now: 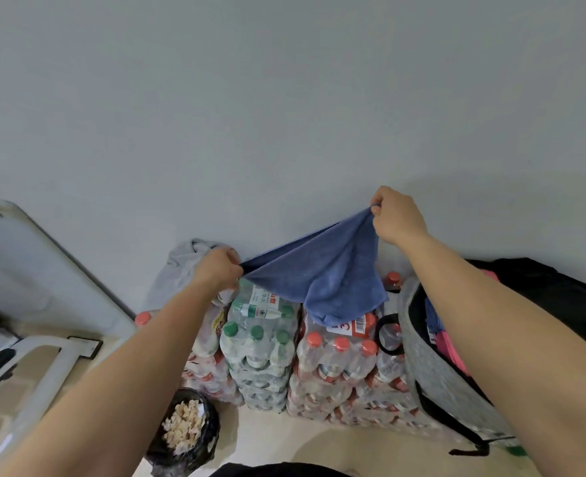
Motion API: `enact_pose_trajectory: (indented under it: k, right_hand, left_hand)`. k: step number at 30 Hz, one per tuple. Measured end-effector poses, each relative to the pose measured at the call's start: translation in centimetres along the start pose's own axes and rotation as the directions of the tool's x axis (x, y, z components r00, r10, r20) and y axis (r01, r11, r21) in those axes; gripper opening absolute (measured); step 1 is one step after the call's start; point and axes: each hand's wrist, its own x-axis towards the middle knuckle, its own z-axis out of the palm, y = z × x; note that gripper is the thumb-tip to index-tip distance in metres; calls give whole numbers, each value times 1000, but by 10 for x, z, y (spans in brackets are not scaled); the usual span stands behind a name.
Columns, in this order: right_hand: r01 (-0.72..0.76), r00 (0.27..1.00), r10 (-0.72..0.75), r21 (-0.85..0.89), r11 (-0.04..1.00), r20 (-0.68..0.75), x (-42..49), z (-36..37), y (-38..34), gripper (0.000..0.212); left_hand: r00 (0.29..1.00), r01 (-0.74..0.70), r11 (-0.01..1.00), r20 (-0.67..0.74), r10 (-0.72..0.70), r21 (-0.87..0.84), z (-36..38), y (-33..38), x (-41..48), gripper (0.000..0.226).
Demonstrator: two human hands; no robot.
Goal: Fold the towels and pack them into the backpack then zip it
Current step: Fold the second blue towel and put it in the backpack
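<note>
A blue towel (pixel 322 273) hangs stretched in the air above stacked bottle packs. My left hand (pixel 220 270) grips its left corner low down. My right hand (pixel 396 215) pinches the other corner, held higher near the wall. The towel sags between them, its lower edge draping over the bottles. A grey towel (pixel 184 263) lies behind my left hand on the stack. The grey backpack (pixel 436 370) stands open at the right, with pink and blue cloth (pixel 448 342) inside; my right forearm crosses over it.
Shrink-wrapped packs of water bottles (pixel 284 356) with red and green caps are stacked against the white wall. A black bin bag (pixel 184 428) with pale scraps sits on the floor in front. A white frame (pixel 43 359) stands at the left. A black bag (pixel 566 294) lies far right.
</note>
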Motion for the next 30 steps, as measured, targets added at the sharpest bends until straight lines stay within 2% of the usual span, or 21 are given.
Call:
enact_pose_trajectory:
  k: [3, 5, 8, 12, 17, 20, 23, 26, 30]
  right_hand:
    - [-30, 999, 30, 2, 1000, 22, -4, 6, -1, 11]
    - [-57, 998, 56, 3, 998, 30, -5, 8, 2, 12]
    - [-95, 995, 96, -13, 995, 25, -7, 9, 6, 12]
    - [-108, 994, 110, -82, 991, 13, -9, 8, 10, 13]
    - [-121, 992, 123, -106, 987, 12, -11, 7, 12, 17]
    - [-130, 991, 132, -102, 986, 20, -11, 6, 12, 18]
    - [-140, 989, 143, -95, 986, 25, -11, 3, 13, 20]
    - [-148, 988, 151, -96, 984, 31, -11, 1, 13, 21]
    - [-169, 985, 172, -62, 984, 33, -11, 1, 14, 21]
  left_hand:
    - [997, 74, 951, 15, -73, -302, -2, -3, -1, 18]
    - [1000, 25, 941, 14, -21, -336, -1, -6, 1, 22]
    - [997, -75, 967, 2, 78, -244, -2, -7, -1, 26]
    - [976, -215, 977, -37, 215, 17, -4, 0, -6, 20]
    - [944, -317, 910, -5, 330, 266, -2, 2, -8, 22]
    - [923, -370, 858, 36, 383, 355, 3, 2, -10, 37]
    - [903, -404, 794, 63, 424, 454, 8, 4, -14, 32]
    - [890, -405, 792, -1, 456, 457, 11, 5, -11, 15]
    - [893, -392, 875, -112, 437, 285, 10, 4, -4, 16]
